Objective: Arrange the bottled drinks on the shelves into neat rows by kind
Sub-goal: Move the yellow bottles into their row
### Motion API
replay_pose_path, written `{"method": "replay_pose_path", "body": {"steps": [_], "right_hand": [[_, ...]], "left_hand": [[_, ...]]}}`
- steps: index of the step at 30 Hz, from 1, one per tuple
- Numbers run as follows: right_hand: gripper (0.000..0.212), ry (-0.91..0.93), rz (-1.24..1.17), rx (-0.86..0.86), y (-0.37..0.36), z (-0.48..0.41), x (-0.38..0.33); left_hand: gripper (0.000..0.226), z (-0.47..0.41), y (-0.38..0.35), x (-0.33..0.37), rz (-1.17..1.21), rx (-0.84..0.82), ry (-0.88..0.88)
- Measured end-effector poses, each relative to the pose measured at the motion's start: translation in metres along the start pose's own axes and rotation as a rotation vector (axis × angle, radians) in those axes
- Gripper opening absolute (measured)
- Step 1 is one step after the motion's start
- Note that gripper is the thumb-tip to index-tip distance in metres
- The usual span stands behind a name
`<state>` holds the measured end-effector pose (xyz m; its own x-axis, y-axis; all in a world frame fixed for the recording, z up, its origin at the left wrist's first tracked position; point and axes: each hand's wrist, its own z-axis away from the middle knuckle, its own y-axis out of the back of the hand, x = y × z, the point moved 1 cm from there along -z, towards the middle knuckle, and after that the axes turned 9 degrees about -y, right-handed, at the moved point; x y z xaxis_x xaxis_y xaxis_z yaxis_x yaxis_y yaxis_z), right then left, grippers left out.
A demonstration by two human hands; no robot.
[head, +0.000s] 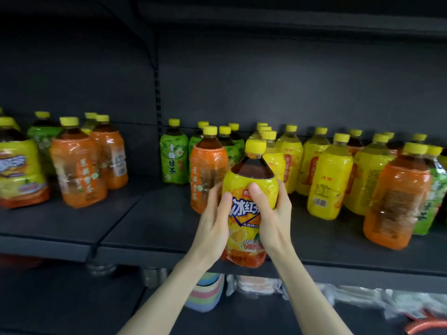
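Observation:
I hold one yellow-label iced tea bottle [244, 235] with a yellow cap upright at the front edge of the dark shelf [150, 213]. My left hand [212, 221] grips its left side and my right hand [273, 213] grips its right side, thumbs across the label. Just behind it stands an orange-label bottle [205, 170]. A green-label bottle [174, 155] stands further left, with more green ones behind. Several yellow-label bottles [329, 180] crowd the right side. Another orange-label bottle [396, 199] stands front right.
On the left shelf section stand orange-label bottles [77, 165], a green one [43, 141] and a yellow-label bottle [19, 170] at the edge. Below the shelf lie pastel cups [205, 293] and plastic-wrapped goods [362, 301].

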<state>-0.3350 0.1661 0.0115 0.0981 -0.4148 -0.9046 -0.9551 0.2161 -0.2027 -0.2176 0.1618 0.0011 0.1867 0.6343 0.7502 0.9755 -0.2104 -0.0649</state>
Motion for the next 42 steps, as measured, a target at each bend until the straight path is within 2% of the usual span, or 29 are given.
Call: {"method": "replay_pose_path", "body": {"steps": [2,7,9,13,16,19,22,25,30,34,36,42], "right_hand": [[0.054,-0.008,-0.05,-0.043,-0.033,0.01,0.001],[0.048,-0.059,-0.095,-0.169,-0.126,0.041,0.012],[0.055,-0.076,-0.106,-0.191,-0.167,0.053,0.02],[0.067,-0.062,-0.1,-0.171,-0.25,0.071,0.03],[0.06,-0.054,-0.106,-0.146,-0.299,0.074,0.036],[0.051,-0.033,-0.073,-0.124,-0.336,0.07,0.042],[0.051,-0.037,-0.052,-0.096,-0.363,0.06,0.053],[0.048,-0.031,-0.029,-0.078,-0.383,0.046,0.067],[0.054,-0.013,-0.014,-0.047,-0.403,0.026,0.085],[0.067,0.0,-0.004,-0.01,-0.41,0.016,0.093],[0.065,0.004,0.002,0.007,-0.412,0.013,0.095],[0.061,0.026,0.024,0.054,-0.422,0.018,0.094]], "left_hand": [[0.041,0.012,0.029,0.007,0.004,0.008,-0.004],[0.049,0.041,0.124,0.024,-0.059,0.081,-0.038],[0.049,0.05,0.164,0.032,-0.103,0.104,-0.065],[0.049,0.053,0.248,0.044,-0.135,0.113,-0.061],[0.053,0.047,0.3,0.053,-0.188,0.071,-0.035],[0.045,0.037,0.347,0.051,-0.281,0.078,-0.016],[0.043,0.025,0.395,0.039,-0.494,0.217,-0.045],[0.044,0.011,0.438,0.017,-0.61,0.401,-0.044],[0.096,-0.026,0.484,-0.017,-0.681,0.421,0.114],[0.109,-0.053,0.505,-0.031,-0.579,0.418,0.17],[0.108,-0.06,0.511,-0.038,-0.471,0.399,0.174],[0.073,-0.062,0.513,-0.041,-0.379,0.365,0.096]]}}
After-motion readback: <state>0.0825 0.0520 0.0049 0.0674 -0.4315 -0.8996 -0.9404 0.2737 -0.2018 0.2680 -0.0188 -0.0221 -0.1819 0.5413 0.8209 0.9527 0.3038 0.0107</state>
